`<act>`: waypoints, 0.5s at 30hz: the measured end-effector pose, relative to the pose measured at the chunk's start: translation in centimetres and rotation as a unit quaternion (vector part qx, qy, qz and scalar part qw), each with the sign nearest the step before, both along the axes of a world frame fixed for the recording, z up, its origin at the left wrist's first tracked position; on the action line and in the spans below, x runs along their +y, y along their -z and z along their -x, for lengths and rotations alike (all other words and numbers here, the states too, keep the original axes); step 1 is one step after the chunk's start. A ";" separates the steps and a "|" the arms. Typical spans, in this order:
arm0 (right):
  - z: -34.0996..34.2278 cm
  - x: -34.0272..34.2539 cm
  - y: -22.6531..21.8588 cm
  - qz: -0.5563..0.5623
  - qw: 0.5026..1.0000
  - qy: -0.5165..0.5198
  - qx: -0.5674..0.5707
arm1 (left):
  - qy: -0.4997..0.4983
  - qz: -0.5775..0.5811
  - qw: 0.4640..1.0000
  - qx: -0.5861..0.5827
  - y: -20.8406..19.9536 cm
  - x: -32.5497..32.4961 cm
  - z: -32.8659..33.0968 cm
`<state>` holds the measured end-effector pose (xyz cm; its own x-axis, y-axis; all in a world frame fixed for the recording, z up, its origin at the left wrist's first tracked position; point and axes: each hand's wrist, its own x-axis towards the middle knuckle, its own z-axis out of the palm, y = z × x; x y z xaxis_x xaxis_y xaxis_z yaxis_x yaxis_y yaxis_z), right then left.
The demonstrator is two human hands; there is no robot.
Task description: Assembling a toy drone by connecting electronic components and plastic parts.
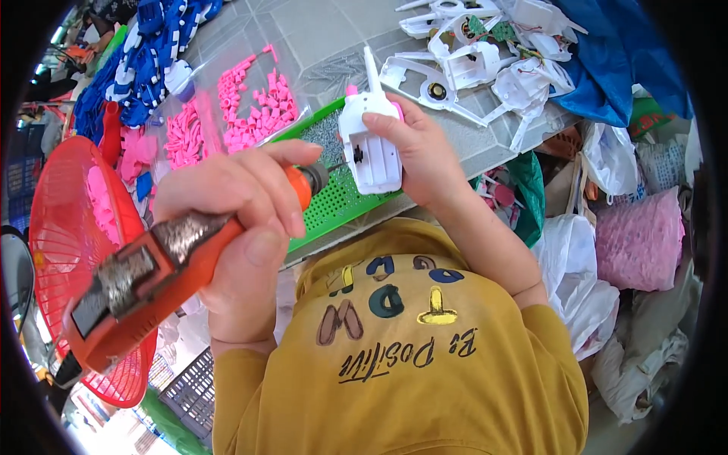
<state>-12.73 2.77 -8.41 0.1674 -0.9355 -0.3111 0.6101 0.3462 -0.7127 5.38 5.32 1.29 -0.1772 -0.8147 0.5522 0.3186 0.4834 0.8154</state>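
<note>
My left hand (pixel 227 189) is closed around an orange electric screwdriver (pixel 152 292) with worn, silvery patches on its body. Its thin bit points right and reaches the white plastic housing (pixel 370 140); whether it sits in a screw cannot be made out. My right hand (pixel 428 155) grips that housing from the right, thumb across its face. The housing stands tilted upright, with a long narrow prong at the top, a ribbed hollow below and a small dark part at its left side. Under it lies a green perforated tray (pixel 322 220) holding many small metal screws.
Small pink plastic pieces (pixel 258 102) lie in a clear tray, with blue parts (pixel 144 76) beyond at far left. White part-assembled housings (pixel 462 68) are heaped at the back right beside a blue sheet (pixel 614 45). A red fan (pixel 57 250) stands close on the left.
</note>
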 end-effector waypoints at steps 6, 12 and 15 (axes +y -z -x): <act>0.1 0.4 0.2 0.023 0.999 -0.031 0.016 | 0.019 0.078 0.996 0.049 0.0 -3.8 1.3; 0.1 0.2 -0.1 0.010 0.999 -0.037 -0.004 | 0.013 0.038 0.997 0.069 0.8 -5.0 2.3; 0.1 0.1 -0.1 0.007 0.999 -0.038 -0.011 | 0.009 0.035 0.997 0.072 1.2 -5.2 2.6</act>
<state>-12.88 2.87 -8.32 0.2447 -0.9239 -0.2940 0.5982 0.3825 -0.7041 2.74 0.13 0.11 -0.1061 -0.7705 0.6286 0.4383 0.5312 0.7250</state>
